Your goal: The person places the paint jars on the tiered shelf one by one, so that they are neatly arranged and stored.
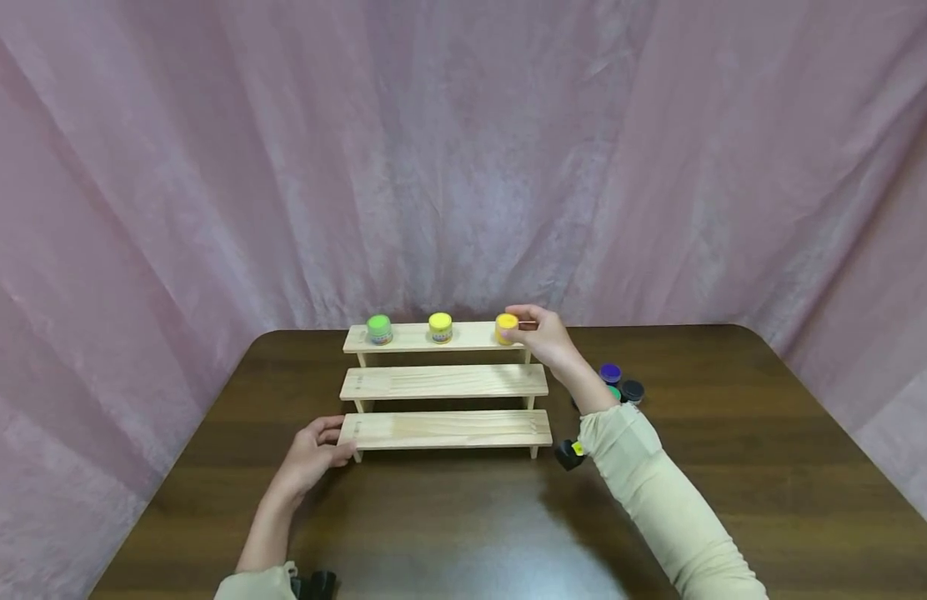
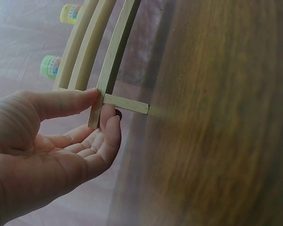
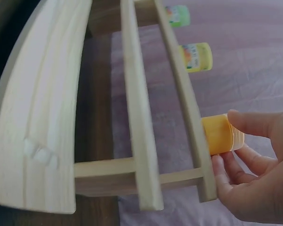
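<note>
A three-tier wooden shelf (image 1: 444, 382) stands on the table. My left hand (image 1: 316, 452) pinches the left end of its lowest board, thumb above and fingers beneath, as the left wrist view (image 2: 66, 141) shows. At the right end of the top board, my right hand (image 1: 544, 337) holds a small orange-yellow paint jar (image 3: 219, 134) between thumb and fingers. The jar is upright at the board; whether its full weight rests there I cannot tell. Along the same board stand a yellow jar (image 1: 440, 327) in the middle and a green jar (image 1: 379, 329) at the left.
Right of the shelf, partly behind my right forearm, several more jars are grouped, among them a purple-lidded jar (image 1: 609, 373) and a black-lidded jar (image 1: 632, 392). A pink curtain (image 1: 463, 167) hangs behind the brown table (image 1: 771, 467).
</note>
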### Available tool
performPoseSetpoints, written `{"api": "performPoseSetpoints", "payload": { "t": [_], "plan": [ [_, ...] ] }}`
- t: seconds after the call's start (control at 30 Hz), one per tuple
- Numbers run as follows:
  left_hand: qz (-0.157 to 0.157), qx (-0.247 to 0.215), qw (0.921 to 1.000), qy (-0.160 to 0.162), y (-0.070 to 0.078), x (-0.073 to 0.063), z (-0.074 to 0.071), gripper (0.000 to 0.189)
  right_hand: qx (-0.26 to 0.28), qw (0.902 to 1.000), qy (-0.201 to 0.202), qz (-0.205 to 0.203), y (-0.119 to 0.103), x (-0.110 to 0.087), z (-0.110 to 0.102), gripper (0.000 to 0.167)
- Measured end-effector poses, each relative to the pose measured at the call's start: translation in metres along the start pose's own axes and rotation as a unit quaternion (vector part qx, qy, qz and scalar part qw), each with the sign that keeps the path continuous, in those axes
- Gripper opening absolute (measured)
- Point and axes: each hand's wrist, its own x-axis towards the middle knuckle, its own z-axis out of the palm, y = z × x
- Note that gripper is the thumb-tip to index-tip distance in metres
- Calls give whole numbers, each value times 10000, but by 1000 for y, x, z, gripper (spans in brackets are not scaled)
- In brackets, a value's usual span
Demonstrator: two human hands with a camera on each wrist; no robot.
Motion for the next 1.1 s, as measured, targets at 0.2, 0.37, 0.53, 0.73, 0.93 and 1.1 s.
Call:
{"api": "performPoseSetpoints", "payload": {
  "t": [0.2, 0.37, 0.53, 0.73, 0.93, 1.1],
  "plan": [
    [-20, 44, 10000, 0, 1, 0, -3, 57, -84, 10000, 16, -17, 4, 2, 4, 49],
    [-62, 77, 9999, 19, 2, 1, -3, 56, -150, 9998, 102, -92, 2, 2, 4, 49],
    [42, 85, 10000, -14, 5, 5, -4, 56, -141, 9997, 82, -188, 0, 7, 1, 50],
    [58, 91, 9999, -47, 6, 5, -2, 57, -185, 9996, 33, -223, 3, 9, -1, 51],
    [83, 76, 9999, -32, 7, 6, -1, 57, -165, 9998, -77, -122, 6, 7, -5, 57],
    [48, 92, 9999, -37, 8, 6, 1, 57, -45, 9998, -182, -106, 7, 6, -11, 59]
  ]
}}
